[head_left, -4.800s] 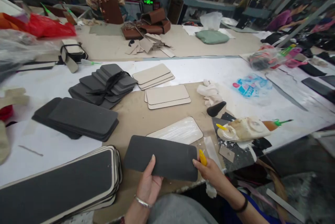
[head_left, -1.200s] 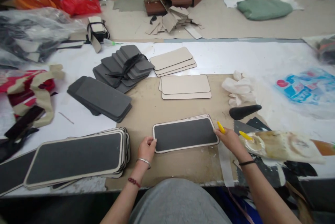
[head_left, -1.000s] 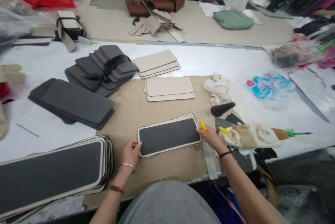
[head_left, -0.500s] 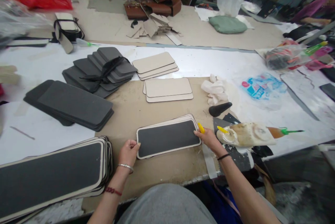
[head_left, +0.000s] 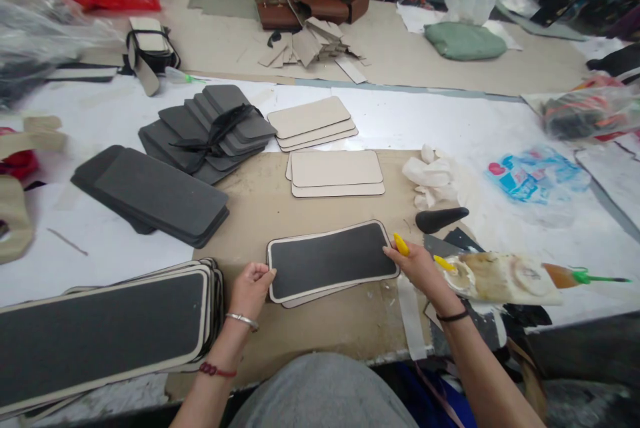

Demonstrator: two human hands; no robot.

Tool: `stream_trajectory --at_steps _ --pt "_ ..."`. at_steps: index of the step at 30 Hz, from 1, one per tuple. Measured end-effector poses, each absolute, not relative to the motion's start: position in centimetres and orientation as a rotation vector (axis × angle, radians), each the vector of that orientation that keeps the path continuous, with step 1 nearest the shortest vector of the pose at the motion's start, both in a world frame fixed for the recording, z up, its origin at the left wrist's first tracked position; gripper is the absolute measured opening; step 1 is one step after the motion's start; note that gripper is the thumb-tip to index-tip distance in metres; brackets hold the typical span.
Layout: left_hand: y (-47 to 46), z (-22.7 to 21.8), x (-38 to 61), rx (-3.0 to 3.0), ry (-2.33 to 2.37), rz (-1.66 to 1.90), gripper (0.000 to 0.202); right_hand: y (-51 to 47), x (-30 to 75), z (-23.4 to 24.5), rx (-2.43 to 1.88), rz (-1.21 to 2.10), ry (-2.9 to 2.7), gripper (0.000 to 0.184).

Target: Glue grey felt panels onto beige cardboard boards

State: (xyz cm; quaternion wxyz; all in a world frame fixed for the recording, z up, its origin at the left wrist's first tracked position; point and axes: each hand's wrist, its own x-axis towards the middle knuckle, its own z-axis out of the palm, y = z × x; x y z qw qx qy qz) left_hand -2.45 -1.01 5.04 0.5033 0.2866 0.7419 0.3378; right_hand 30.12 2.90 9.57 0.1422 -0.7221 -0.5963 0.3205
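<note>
while the left hand [head_left: 251,289] pinches the near left edge of a bordered panel [head_left: 330,261], the right hand [head_left: 419,269] has its thumb on the opposite end, so each grip is clamped on the piece. the right grip also holds a slim yellow tool [head_left: 401,245], its end poking up between the fingers. the bordered panel, dark in the middle with a pale rim, is at the front of the brown-covered desk [head_left: 245,228], and the edge of a pale panel [head_left: 317,297] shows beneath it, set at a slightly different angle; whether the two touch all along, i cannot tell.

to the left is a stack of longer bordered panels [head_left: 100,331], with dark grey pads [head_left: 155,195] beyond it and a fanned set of smaller pads [head_left: 180,138] under a black tie [head_left: 215,133]. pale boards [head_left: 337,171] lie overlapped behind the held piece. near the right hand are a black scoop-shaped object [head_left: 443,219], some crumpled white material [head_left: 430,178] and a stained, glue-smeared container [head_left: 505,276] with another yellow piece [head_left: 444,263] at its end.
</note>
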Motion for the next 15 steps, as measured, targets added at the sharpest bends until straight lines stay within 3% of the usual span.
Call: stream_trajectory --at_steps 9,12,15 --pt "-2.9 3.7 -2.1 0.696 1.821 0.806 0.037 -0.3 28.6 14.3 -2.111 0.709 -1.931 0.038" --pt "-4.2 5.3 -1.3 1.105 2.026 0.85 0.025 0.0 27.6 16.0 -2.114 0.738 -1.931 0.037" --pt "-6.5 7.3 1.2 1.764 1.7 0.792 0.015 0.7 26.0 17.9 -2.081 0.728 -1.979 0.038"
